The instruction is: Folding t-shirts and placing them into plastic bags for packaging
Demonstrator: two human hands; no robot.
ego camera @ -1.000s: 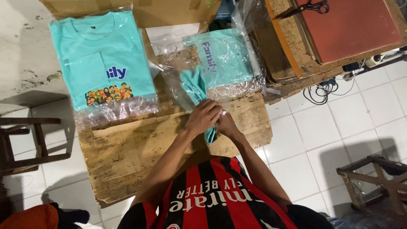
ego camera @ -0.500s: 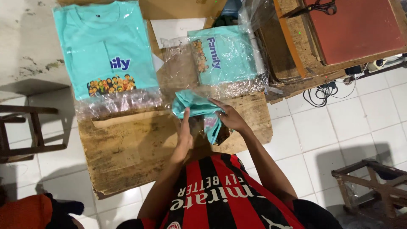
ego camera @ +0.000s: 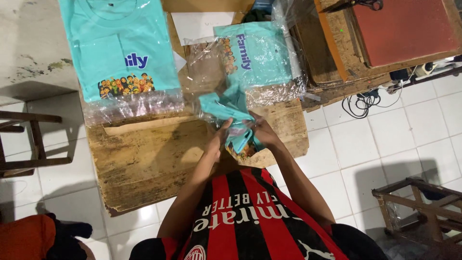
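A folded teal shirt in a clear plastic bag (ego camera: 231, 108) is held over the worn wooden board (ego camera: 149, 159). My left hand (ego camera: 219, 139) grips its near left side. My right hand (ego camera: 262, 132) grips its near right side, where a printed patch shows. Behind it lies another bagged teal shirt (ego camera: 255, 58) with blue lettering. A third bagged teal shirt (ego camera: 120, 53) with a cartoon crowd print lies flat at the far left of the board.
A wooden bench with a dark red pad (ego camera: 404, 29) stands at the upper right, with black cables (ego camera: 365, 98) below it. A wooden stool (ego camera: 24, 144) is at left, a wooden frame (ego camera: 418, 207) at lower right, and orange cloth (ego camera: 29, 238) at lower left.
The bagged shirt has been lifted and spread out between my hands, which were together on the board a second ago. The view has shifted slightly.
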